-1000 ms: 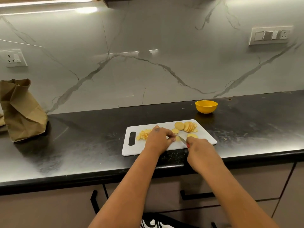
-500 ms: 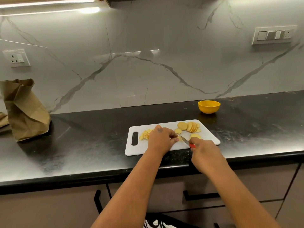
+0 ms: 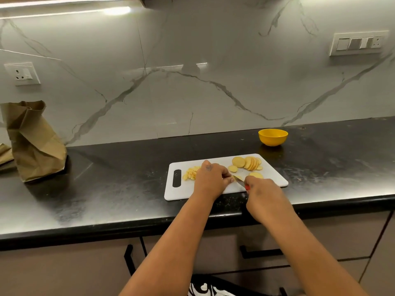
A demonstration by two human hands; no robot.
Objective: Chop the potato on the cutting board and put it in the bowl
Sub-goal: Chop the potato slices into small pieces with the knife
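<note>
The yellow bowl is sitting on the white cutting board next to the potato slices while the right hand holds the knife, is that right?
Not quite. The yellow bowl is off the white cutting board; the head view shows it on the black counter, behind the board's far right corner. The rest holds: the potato slices lie on the board and the right hand holds the knife.

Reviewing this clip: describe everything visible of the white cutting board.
The cutting board is a white, plastic-looking rectangle with rounded corners and a slot handle at its left end. It lies flat near the front edge of the black counter. On it are a pile of chopped potato, fanned potato slices, and the knife. The left hand rests on it.
</note>
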